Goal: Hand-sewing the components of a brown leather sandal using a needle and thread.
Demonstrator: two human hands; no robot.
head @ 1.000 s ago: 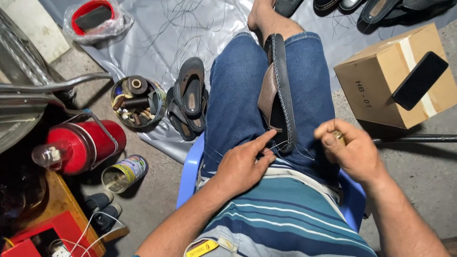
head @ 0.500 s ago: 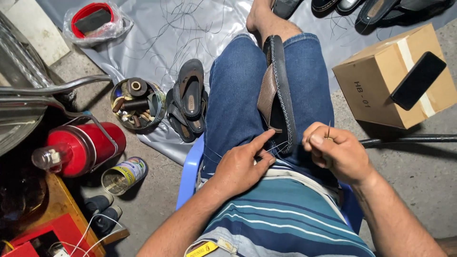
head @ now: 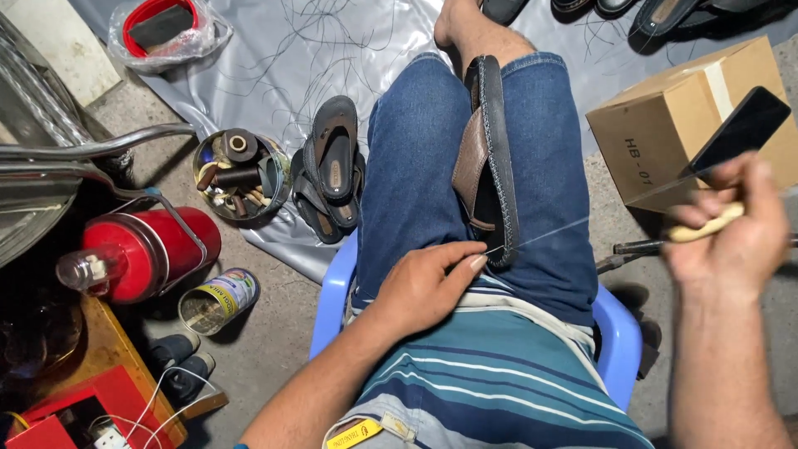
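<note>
Sandal (head: pixel 492 158) wedged edge-up between the denim thighs, so both hands are free | left hand (head: pixel 424 287) presses fingertips on its heel end, holding nothing, steadying it | right hand (head: pixel 731 229) closed around a pale-handled tool, drawing thread (head: pixel 573 224) taut out to the side | cardboard box (head: pixel 673 125), sandal pair (head: pixel 332 166) nearby

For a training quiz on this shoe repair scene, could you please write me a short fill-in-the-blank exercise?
1. The sandal lies wedged between the person's ____.
2. The right hand pulls a taut ____ away from the sandal.
3. The left hand presses on the sandal's ____ end.
4. The person sits on a ____ plastic chair.

Missing words: thighs; thread; near; blue
</note>
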